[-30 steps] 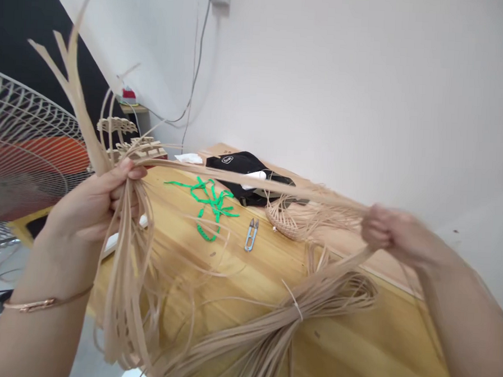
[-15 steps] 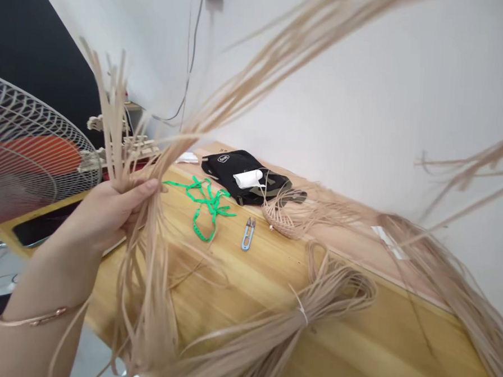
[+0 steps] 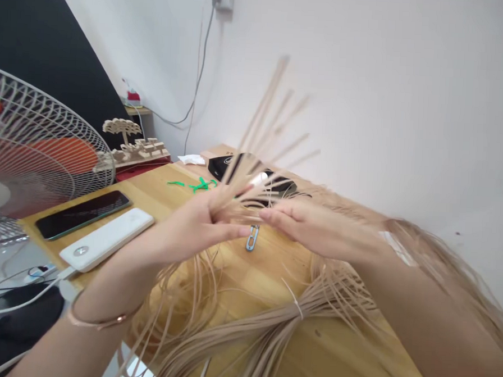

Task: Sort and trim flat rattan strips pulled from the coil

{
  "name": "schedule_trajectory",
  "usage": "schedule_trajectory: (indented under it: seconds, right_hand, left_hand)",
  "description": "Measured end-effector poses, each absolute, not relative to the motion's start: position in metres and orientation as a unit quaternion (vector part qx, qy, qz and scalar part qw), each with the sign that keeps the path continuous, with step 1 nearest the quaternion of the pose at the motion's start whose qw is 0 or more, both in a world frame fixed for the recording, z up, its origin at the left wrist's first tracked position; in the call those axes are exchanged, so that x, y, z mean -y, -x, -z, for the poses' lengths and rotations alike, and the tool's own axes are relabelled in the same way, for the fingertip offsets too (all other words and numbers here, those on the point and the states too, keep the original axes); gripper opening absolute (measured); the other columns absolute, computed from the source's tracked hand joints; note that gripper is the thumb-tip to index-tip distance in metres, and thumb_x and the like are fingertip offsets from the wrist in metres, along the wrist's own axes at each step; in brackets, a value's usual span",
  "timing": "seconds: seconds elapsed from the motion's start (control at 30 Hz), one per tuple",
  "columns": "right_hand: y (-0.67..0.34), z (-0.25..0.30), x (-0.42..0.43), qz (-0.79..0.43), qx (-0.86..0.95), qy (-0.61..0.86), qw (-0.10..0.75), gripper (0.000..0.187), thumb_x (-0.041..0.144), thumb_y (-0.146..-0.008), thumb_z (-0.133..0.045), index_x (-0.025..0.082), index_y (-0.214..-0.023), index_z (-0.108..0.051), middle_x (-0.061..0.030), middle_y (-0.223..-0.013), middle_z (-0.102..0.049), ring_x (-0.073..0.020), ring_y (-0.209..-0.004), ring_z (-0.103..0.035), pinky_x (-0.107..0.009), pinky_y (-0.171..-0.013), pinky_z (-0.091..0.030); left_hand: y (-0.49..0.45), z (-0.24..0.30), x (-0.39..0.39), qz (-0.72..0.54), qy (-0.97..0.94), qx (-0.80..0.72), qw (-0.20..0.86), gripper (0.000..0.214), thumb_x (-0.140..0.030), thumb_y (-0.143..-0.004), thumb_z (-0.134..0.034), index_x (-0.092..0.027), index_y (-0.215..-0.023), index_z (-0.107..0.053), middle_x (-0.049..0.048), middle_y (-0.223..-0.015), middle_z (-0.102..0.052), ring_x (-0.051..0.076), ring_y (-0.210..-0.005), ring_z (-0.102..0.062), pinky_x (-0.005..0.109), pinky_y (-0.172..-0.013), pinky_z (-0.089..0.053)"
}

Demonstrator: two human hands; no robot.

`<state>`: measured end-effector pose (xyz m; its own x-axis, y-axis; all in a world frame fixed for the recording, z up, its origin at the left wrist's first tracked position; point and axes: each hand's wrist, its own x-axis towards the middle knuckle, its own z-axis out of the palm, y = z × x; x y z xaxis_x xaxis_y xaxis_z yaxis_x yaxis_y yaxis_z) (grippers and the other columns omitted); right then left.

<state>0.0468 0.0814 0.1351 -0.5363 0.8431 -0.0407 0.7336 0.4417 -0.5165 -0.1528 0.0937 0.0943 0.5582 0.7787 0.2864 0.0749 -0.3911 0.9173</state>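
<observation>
A fan of pale flat weaving strips (image 3: 240, 179) rises from my left hand (image 3: 194, 225), which grips them, its thumb stretched to the right. From the right, my right hand (image 3: 304, 225) meets the same strips, its fingertips closed on them close to the left thumb; motion blurs it. Loose strip ends hang in curls below both hands. Under them lies a larger bundle of strips (image 3: 265, 324), bound with a white tie. Blue thread snips (image 3: 252, 240) lie just behind the hands, partly covered.
At left stand a white fan (image 3: 37, 160), a phone (image 3: 84, 214) and a white power bank (image 3: 107, 240) with its cable. Green ribbon (image 3: 201, 184), a black bag (image 3: 221, 165) and a wooden tree model (image 3: 123, 128) sit further back. More strips (image 3: 433, 260) lie along the right.
My right hand has come into view and met the strips. My left hand has moved right with them, and the long strips that stretched up to the right have dropped out of that space.
</observation>
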Motion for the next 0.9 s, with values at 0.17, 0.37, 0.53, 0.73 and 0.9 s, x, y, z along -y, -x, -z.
schedule_trajectory:
  seconds: [0.17, 0.37, 0.53, 0.73, 0.9]
  right_hand:
    - [-0.041, -0.127, -0.08, -0.338, 0.83, 0.412, 0.167, 0.032, 0.034, -0.091, -0.042, 0.018, -0.064, -0.051, 0.0032, -0.062, -0.045, -0.0117, -0.061, -0.044, -0.023, -0.059, -0.033]
    - [-0.052, -0.123, -0.074, -0.349, 0.817, 0.431, 0.155, 0.036, 0.034, -0.092, -0.039, 0.019, -0.06, -0.044, 0.0038, -0.057, -0.04, -0.0101, -0.055, -0.041, -0.022, -0.053, -0.032]
    - [-0.08, -0.122, -0.075, -0.424, 0.756, 0.468, 0.171, 0.042, 0.046, -0.091, -0.043, 0.018, -0.06, -0.039, 0.0058, -0.053, -0.034, -0.0066, -0.045, -0.028, -0.02, -0.041, -0.021]
    - [-0.124, -0.098, -0.079, -0.569, 0.65, 0.445, 0.237, 0.043, 0.054, -0.086, -0.051, 0.019, -0.064, -0.038, 0.0078, -0.054, -0.028, -0.005, -0.043, -0.02, -0.018, -0.038, -0.013]
    - [-0.135, -0.063, -0.076, -0.638, 0.584, 0.431, 0.255, 0.047, 0.056, -0.082, -0.055, 0.02, -0.061, -0.033, 0.0104, -0.049, -0.023, -0.0042, -0.041, -0.012, -0.019, -0.038, -0.008]
  left_hand:
    - [0.133, -0.085, -0.101, -0.266, -0.837, -0.236, 0.416, 0.023, -0.021, -0.087, -0.047, -0.02, -0.103, -0.063, 0.0003, -0.083, -0.064, 0.015, -0.087, -0.056, 0.028, -0.081, -0.045]
    - [0.137, -0.078, -0.101, -0.271, -0.825, -0.215, 0.447, 0.018, -0.026, -0.088, -0.045, -0.018, -0.089, -0.062, -0.0003, -0.076, -0.058, 0.012, -0.075, -0.053, 0.024, -0.071, -0.045]
    - [0.155, -0.078, -0.106, -0.315, -0.637, -0.267, 0.651, 0.023, -0.037, -0.083, -0.054, -0.02, -0.069, -0.048, -0.0105, -0.045, -0.021, 0.005, -0.036, -0.014, 0.015, -0.033, -0.015]
    - [0.186, -0.09, -0.121, -0.418, -0.522, -0.279, 0.689, 0.034, -0.024, -0.092, -0.032, -0.019, -0.06, -0.044, -0.0092, -0.045, -0.011, 0.007, -0.037, -0.004, 0.013, -0.03, -0.015]
    - [0.2, -0.095, -0.124, -0.481, -0.481, -0.296, 0.67, 0.053, -0.017, -0.093, -0.007, -0.018, -0.056, -0.045, -0.0075, -0.046, -0.005, 0.009, -0.037, -0.001, 0.015, -0.029, -0.012]
